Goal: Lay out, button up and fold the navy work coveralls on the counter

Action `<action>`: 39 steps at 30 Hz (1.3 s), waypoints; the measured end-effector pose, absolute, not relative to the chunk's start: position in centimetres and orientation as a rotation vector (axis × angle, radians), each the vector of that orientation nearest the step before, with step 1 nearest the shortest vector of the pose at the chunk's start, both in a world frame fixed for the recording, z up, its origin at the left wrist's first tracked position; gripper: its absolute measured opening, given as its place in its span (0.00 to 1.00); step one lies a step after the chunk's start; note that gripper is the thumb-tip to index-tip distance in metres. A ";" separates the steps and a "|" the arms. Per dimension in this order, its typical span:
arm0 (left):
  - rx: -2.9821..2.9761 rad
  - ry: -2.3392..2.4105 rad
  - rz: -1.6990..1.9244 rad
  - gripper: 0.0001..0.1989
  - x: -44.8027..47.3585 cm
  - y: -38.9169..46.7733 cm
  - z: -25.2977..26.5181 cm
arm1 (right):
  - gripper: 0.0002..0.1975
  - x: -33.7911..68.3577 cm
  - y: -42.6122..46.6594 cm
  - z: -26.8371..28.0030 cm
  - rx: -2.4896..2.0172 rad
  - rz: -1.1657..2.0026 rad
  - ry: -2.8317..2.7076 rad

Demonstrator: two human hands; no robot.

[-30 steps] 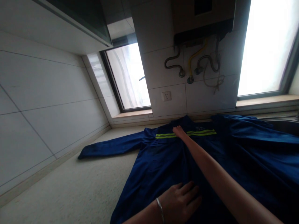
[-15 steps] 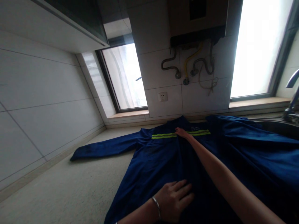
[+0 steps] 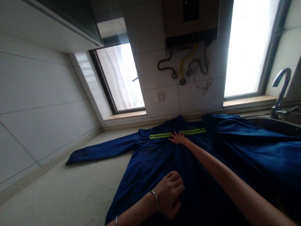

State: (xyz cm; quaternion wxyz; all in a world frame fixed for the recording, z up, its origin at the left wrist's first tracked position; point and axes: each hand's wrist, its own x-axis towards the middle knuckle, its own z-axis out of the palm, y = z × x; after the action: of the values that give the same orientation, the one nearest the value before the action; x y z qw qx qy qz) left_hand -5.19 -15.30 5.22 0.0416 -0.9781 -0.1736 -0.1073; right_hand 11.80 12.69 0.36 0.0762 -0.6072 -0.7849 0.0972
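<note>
A dark blue work jacket [image 3: 150, 160] with a yellow-green reflective stripe [image 3: 160, 135] across its chest lies spread on the pale countertop. Its left-side sleeve [image 3: 101, 151] stretches out toward the wall. On the chest, at the stripe, my right hand [image 3: 178, 138] rests flat with fingers spread. Over the lower front of the jacket is my left hand [image 3: 169, 191], a metal bangle [image 3: 155, 200] at its wrist. Its fingers are curled in, and whatever is inside them, if anything, is hidden by the hand.
Bunched blue cloth [image 3: 254, 141] covers the right side, reaching a sink [image 3: 261, 123] with a curved faucet [image 3: 279, 91]. Two windows flank a wall heater [image 3: 191, 22] with pipes below. A socket [image 3: 160, 97] sits on the tiled wall; a cabinet [image 3: 77, 22] overhangs at upper left.
My right hand has opened from a pinch at the chest stripe to spread fingers. My left hand's fingers have curled in, and it has shifted slightly left and up. The view has turned slightly right.
</note>
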 end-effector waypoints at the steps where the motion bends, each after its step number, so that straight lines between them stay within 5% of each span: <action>1: -2.993 -0.515 -0.236 0.13 -5.1 -15.4 5.5 | 0.39 11.6 12.4 0.4 -1.853 0.285 -2.364; 8: -2.898 -0.026 0.056 0.09 -3.9 -18.1 4.2 | 0.39 11.6 11.2 0.7 -1.871 0.243 -2.340; 11: -2.900 0.023 0.065 0.08 -3.5 -19.0 2.6 | 0.31 11.6 11.0 0.7 -1.754 0.182 -2.180; 21: -2.850 -0.380 -0.476 0.04 -4.7 -17.4 2.8 | 0.19 23.7 9.2 2.5 -1.604 0.058 -1.957; 28: -2.874 -0.863 -0.392 0.28 -4.1 -17.7 4.3 | 0.16 28.1 7.5 0.0 -1.512 0.070 -1.926; 39: -2.859 -0.876 -0.339 0.27 -4.0 -17.4 3.5 | 0.13 29.9 7.7 -0.2 -1.366 0.075 -2.092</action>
State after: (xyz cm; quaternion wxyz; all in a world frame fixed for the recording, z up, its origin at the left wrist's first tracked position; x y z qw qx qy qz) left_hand -4.02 -17.39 3.48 0.0661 -0.9480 -0.2904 -0.1125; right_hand 29.91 7.73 -0.20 0.3154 -0.5186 -0.7942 0.0283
